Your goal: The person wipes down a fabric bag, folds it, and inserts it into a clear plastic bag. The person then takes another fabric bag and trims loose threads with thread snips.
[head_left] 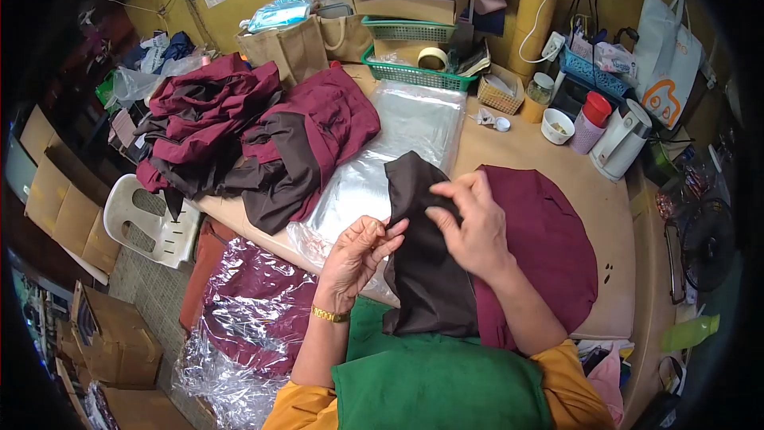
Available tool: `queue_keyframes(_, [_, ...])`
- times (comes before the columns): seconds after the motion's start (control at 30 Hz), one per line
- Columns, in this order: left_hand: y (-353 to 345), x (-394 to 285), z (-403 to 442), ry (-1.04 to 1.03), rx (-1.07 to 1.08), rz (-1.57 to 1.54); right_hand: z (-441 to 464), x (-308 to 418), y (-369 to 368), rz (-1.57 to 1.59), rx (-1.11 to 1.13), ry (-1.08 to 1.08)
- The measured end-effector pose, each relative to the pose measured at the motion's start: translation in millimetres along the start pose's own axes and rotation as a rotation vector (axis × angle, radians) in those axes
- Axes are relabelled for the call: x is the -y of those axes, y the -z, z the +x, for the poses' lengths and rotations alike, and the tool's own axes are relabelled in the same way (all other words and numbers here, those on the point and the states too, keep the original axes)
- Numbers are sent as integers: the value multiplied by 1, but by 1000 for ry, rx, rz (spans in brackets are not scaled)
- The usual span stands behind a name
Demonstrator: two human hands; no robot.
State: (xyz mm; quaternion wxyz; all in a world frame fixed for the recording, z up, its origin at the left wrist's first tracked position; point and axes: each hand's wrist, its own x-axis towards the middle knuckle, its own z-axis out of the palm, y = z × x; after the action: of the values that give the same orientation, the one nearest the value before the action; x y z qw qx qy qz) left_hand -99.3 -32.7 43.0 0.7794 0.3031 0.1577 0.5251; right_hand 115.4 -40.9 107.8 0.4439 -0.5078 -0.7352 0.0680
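A maroon garment [541, 247] with a dark brown panel [430, 279] lies on the table and over the green apron [438, 386] at my lap. At the left edge of the brown panel, my left hand [358, 255] is closed in a pinch; what sits between its fingertips is too small to make out. My right hand [473, 219] hovers over the brown panel, fingers curved, with a gap between thumb and forefinger and nothing visible in it.
A heap of maroon and brown garments [310, 135] lies at the table's left, beside clear plastic bags [414, 115]. Plastic-wrapped maroon cloth [255, 302] sits lower left near a white chair [151, 219]. A kettle [622, 139], bowl [557, 127] and green basket [422, 73] stand behind.
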Motion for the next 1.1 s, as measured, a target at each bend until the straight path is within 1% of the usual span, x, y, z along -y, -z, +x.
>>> queue_keyframes(0.03, [-4, -1, -1, -2, -29, -8, -2, 6, -1, -38, -17, 115])
queue_keyframes(0.1, [-4, 0, -1, -3, -57, -17, -5, 16, -2, -103, 20, 275])
queue_keyframes(0.2, [0, 1, -2, -21, -28, -11, -7, 23, -8, -142, -6, 333])
queue_keyframes(0.3, [-3, 1, -4, -23, -72, 68, -6, 24, -15, -137, -22, 354])
queue_keyframes(0.43, [-8, 2, -4, -47, -51, 121, -4, 27, -17, -131, -5, 370])
queue_keyframes(0.53, [-12, 1, -6, -47, -30, 143, -5, 24, -21, -187, -2, 376])
queue_keyframes(0.6, [-12, 0, -8, -45, -7, 145, -5, 15, -30, 111, -49, 216])
queue_keyframes(0.63, [-10, 1, -8, -49, -14, 147, -3, 9, -34, 111, -49, 214])
queue_keyframes(0.67, [-8, 1, -7, -54, -20, 149, -1, 0, -36, 281, 63, 19])
queue_keyframes(0.73, [-18, 1, -7, -49, -53, 185, 10, -33, -46, 724, 356, -242])
queue_keyframes(0.77, [-21, 1, -7, -42, -86, 223, 8, -47, -48, 861, 460, -309])
queue_keyframes(0.8, [-19, 1, -6, -41, -82, 223, 6, -55, -54, 851, 366, -372])
queue_keyframes(0.87, [-7, -2, -7, -107, -172, 310, 3, -67, -60, 843, 154, -468])
queue_keyframes(0.9, [-3, -4, -8, -155, -251, 314, 4, -73, -61, 843, 34, -500])
queue_keyframes(0.93, [11, -7, -9, -188, -204, 294, 5, -80, -62, 863, -23, -503])
queue_keyframes(0.97, [26, -10, -9, -220, -159, 273, 4, -83, -63, 861, -25, -502])
queue_keyframes(1.0, [31, -11, -7, -219, -158, 272, 3, -85, -63, 799, -50, -475])
queue_keyframes(1.07, [37, -12, -6, -272, -272, 380, 2, -85, -63, 738, -75, -449])
queue_keyframes(1.1, [32, -12, -5, -270, -272, 382, 3, -83, -63, 669, -81, -378])
